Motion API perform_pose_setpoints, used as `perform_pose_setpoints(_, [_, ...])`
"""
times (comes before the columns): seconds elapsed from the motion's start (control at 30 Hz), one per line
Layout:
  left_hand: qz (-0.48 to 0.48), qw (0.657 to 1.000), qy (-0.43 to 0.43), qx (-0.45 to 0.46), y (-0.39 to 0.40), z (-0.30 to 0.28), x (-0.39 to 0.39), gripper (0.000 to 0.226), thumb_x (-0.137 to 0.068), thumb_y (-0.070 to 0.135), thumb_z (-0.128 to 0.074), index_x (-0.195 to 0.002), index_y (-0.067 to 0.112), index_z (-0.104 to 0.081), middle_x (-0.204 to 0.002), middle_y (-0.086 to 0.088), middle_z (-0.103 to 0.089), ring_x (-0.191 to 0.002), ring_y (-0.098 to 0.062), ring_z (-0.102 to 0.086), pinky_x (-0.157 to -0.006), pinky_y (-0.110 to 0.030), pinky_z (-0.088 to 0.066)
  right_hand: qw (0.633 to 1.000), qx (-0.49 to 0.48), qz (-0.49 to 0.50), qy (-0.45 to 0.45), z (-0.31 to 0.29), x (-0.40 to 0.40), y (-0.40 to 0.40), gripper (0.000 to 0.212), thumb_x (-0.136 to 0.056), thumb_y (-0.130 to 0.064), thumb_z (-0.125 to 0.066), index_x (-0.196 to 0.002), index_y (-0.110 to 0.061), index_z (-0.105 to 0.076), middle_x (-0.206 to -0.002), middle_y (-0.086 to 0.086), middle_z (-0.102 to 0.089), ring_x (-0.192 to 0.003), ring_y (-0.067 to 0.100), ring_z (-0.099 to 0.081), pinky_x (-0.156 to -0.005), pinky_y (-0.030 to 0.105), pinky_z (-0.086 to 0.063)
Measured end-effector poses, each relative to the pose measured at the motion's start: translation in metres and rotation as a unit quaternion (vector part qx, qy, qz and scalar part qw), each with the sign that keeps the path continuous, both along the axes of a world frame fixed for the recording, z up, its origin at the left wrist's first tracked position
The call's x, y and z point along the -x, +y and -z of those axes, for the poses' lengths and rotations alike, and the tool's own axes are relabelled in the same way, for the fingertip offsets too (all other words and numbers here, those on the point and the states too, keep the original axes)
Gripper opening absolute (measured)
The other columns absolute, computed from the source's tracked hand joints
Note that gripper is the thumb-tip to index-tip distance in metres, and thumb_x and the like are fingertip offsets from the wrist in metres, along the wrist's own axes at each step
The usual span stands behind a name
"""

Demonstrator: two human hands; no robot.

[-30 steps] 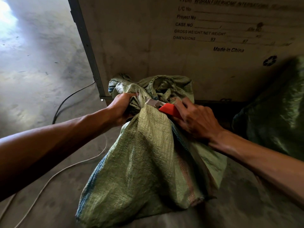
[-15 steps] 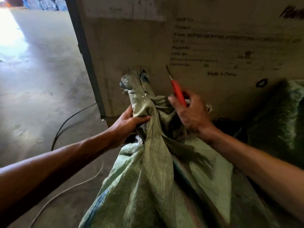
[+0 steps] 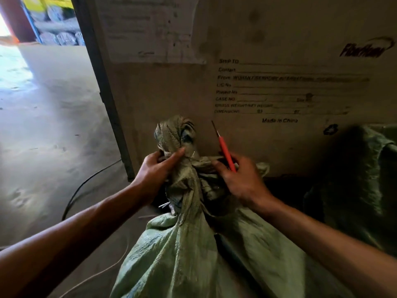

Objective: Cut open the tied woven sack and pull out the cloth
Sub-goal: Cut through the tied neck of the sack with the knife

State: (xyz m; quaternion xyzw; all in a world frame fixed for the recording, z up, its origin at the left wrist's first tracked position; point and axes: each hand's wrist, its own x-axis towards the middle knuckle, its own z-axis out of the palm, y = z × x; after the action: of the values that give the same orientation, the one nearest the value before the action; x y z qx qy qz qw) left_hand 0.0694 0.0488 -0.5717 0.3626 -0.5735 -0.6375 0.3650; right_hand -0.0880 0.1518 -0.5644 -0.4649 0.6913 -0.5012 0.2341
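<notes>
A green woven sack point(image 3: 193, 254) stands upright in front of me, its neck gathered into a bunch point(image 3: 175, 134) that points up. My left hand point(image 3: 153, 171) grips that bunched neck from the left. My right hand point(image 3: 242, 179) is at the right side of the neck and holds a red utility knife point(image 3: 225, 150), its blade pointing up and away from the sack. Loose pale strands hang below the neck. No cloth from inside the sack shows.
A large printed shipping crate point(image 3: 257, 87) stands right behind the sack. Another green sack point(image 3: 361, 179) lies to the right. A black cable point(image 3: 86, 183) and a white cable point(image 3: 96, 274) run over the concrete floor at the left.
The knife has come off the sack's neck and now points upward. The neck has been pulled up taller, and my left hand has shifted its grip on it.
</notes>
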Motion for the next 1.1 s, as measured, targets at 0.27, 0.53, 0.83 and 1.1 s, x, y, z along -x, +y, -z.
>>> perform_pose_setpoints(0.27, [-0.017,0.996,-0.009,-0.087,-0.018,0.0,-0.003,0.028,-0.087,0.039,-0.056,-0.09,0.013,-0.065,-0.072,-0.004,-0.07,-0.066,-0.019,-0.064,-0.066,-0.03,-0.05,0.988,-0.022,-0.118,0.101,0.001,-0.01,0.016,0.021,-0.094,-0.037,-0.047,-0.108,-0.022,-0.042,-0.084,0.02,-0.062,-0.054,0.025,-0.059,-0.048,0.047,-0.053])
perform_pose_setpoints(0.53, [-0.025,0.995,-0.037,-0.085,-0.023,0.006,-0.004,0.029,-0.085,0.044,-0.053,-0.08,0.018,-0.065,-0.055,0.001,-0.068,-0.057,-0.018,-0.061,-0.059,-0.029,-0.046,0.971,-0.031,-0.133,0.197,0.003,-0.022,0.017,0.021,-0.095,-0.035,-0.046,-0.112,-0.024,-0.044,-0.067,0.001,-0.059,-0.053,0.018,-0.058,-0.047,0.039,-0.048])
perform_pose_setpoints(0.83, [-0.073,0.993,-0.062,-0.064,-0.021,0.012,0.001,0.052,-0.076,0.053,-0.061,-0.103,0.008,-0.064,-0.09,-0.012,-0.073,-0.076,-0.028,-0.069,-0.066,-0.035,-0.053,0.961,-0.045,-0.13,0.239,0.002,-0.029,0.014,0.026,-0.094,-0.036,-0.046,-0.114,-0.02,-0.046,-0.077,0.008,-0.065,-0.062,0.022,-0.063,-0.057,0.045,-0.053])
perform_pose_setpoints(1.1, [-0.095,0.992,-0.067,-0.045,-0.015,0.014,0.007,0.052,-0.07,0.057,-0.063,-0.098,0.014,-0.063,-0.09,-0.01,-0.073,-0.073,-0.024,-0.069,-0.06,-0.033,-0.054,0.963,-0.046,-0.13,0.233,0.001,-0.031,0.012,0.023,-0.096,-0.032,-0.044,-0.113,-0.018,-0.045,-0.073,0.007,-0.062,-0.059,0.021,-0.061,-0.051,0.041,-0.049])
